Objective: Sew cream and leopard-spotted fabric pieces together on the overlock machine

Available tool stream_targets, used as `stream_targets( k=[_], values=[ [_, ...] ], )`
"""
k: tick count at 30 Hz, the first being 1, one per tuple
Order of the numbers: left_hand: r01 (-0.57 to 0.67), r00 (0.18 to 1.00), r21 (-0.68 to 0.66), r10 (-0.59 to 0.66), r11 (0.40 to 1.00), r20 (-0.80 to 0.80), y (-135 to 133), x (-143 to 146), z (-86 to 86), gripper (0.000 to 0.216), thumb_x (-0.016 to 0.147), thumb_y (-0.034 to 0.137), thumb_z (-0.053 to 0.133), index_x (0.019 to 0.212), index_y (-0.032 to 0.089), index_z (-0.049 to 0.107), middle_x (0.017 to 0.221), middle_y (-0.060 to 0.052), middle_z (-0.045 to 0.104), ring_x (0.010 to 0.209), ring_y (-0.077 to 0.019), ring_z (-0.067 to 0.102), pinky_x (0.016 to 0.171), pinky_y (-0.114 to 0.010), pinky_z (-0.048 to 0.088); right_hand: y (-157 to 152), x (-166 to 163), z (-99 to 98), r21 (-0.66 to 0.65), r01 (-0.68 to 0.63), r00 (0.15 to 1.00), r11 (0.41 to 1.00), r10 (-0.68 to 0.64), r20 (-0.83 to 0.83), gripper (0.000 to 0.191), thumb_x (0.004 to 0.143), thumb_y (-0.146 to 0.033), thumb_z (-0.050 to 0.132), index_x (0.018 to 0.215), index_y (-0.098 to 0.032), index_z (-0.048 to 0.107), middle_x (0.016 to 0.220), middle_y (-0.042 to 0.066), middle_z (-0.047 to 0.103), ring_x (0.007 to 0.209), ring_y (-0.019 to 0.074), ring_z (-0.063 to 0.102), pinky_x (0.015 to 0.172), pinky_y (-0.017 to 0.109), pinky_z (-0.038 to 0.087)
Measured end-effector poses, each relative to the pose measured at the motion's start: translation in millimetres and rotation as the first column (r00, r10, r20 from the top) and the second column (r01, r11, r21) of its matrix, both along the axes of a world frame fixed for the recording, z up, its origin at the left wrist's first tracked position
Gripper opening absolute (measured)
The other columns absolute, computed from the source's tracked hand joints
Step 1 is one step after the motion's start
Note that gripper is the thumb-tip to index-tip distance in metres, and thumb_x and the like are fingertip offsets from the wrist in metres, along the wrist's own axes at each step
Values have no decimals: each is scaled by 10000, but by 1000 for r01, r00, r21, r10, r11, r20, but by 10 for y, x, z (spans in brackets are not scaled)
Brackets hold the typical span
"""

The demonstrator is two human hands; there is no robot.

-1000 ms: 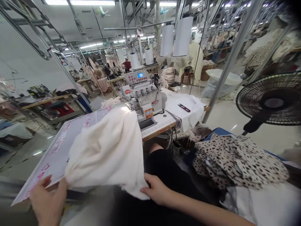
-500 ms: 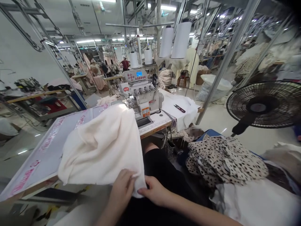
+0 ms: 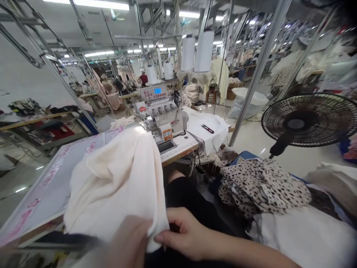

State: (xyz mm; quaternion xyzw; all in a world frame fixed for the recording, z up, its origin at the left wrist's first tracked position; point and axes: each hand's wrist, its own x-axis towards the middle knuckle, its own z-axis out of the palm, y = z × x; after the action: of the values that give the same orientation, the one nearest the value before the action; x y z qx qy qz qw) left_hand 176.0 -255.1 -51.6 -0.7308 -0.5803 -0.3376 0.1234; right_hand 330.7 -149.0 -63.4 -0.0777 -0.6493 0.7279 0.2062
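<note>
A cream fabric piece [image 3: 117, 186] drapes from the sewing table [image 3: 50, 190] down toward my lap. My right hand [image 3: 184, 234] pinches its lower right corner between thumb and fingers. My left hand [image 3: 128, 242], blurred by motion, rests against the same lower edge just left of the right hand; its fingers are smeared. An overlock sewing machine [image 3: 160, 115] stands at the far end of the fabric.
A heap of leopard-print fabric [image 3: 262, 186] lies on white cloth to my right. Thread snips [image 3: 208, 128] rest on white cloth beside the machine. A black floor fan [image 3: 306, 121] stands at right. A metal pole [image 3: 251, 74] rises near the table. Thread cones [image 3: 196, 52] hang above.
My left hand came from the fabric's left edge across to its lower right corner, meeting the right hand. The fabric's lower edge has been drawn nearer to me.
</note>
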Motion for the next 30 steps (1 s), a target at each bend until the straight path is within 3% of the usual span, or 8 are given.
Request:
stream_targets(
  k=[7, 15, 20, 26, 30],
  values=[
    [-16, 992, -48, 22, 999, 124, -58, 139, -14, 323, 782, 24, 485, 1063, 177, 530, 915, -76, 537, 863, -154, 508, 728, -300, 453, -32, 132, 96, 45, -25, 997, 999, 21, 69, 264, 831, -360, 544, 729, -122, 597, 620, -14, 531, 513, 64, 466, 492, 168, 371],
    [-6, 992, -12, 7, 1000, 123, -56, 186, 52, 313, 785, 30, 485, 1039, 201, 548, 852, -37, 582, 796, -137, 531, 750, -307, 430, -17, 103, 36, -186, 38, 987, 982, -8, 161, 383, 735, -503, 614, 636, -149, 508, 541, -22, 538, 385, 42, 395, 369, 160, 281],
    [-24, 998, -63, 28, 998, 63, -65, 204, 20, 315, 798, 52, 481, 1060, 214, 549, 886, -41, 607, 829, -142, 551, 807, -328, 403, -21, 119, 74, -107, 32, 994, 994, -20, 110, 342, 853, -441, 483, 710, -136, 544, 609, -8, 549, 437, 40, 414, 414, 153, 307],
    [-86, 996, 1, 86, 996, 25, -48, 260, 73, 245, 779, 15, 502, 933, 194, 567, 842, -27, 621, 805, -131, 573, 835, -323, 389, -16, 165, 100, 24, 54, 991, 998, -57, 124, 341, 890, -357, 443, 658, -122, 532, 560, -19, 489, 448, 42, 410, 437, 146, 319],
    [-71, 997, -25, 71, 997, -8, -52, 273, 85, 255, 773, 10, 501, 929, 200, 570, 851, -20, 622, 817, -131, 571, 865, -333, 368, -11, 171, 76, 48, 51, 988, 998, -57, 144, 323, 893, -326, 436, 665, -123, 541, 542, -25, 469, 447, 47, 408, 437, 148, 314]
  ],
)
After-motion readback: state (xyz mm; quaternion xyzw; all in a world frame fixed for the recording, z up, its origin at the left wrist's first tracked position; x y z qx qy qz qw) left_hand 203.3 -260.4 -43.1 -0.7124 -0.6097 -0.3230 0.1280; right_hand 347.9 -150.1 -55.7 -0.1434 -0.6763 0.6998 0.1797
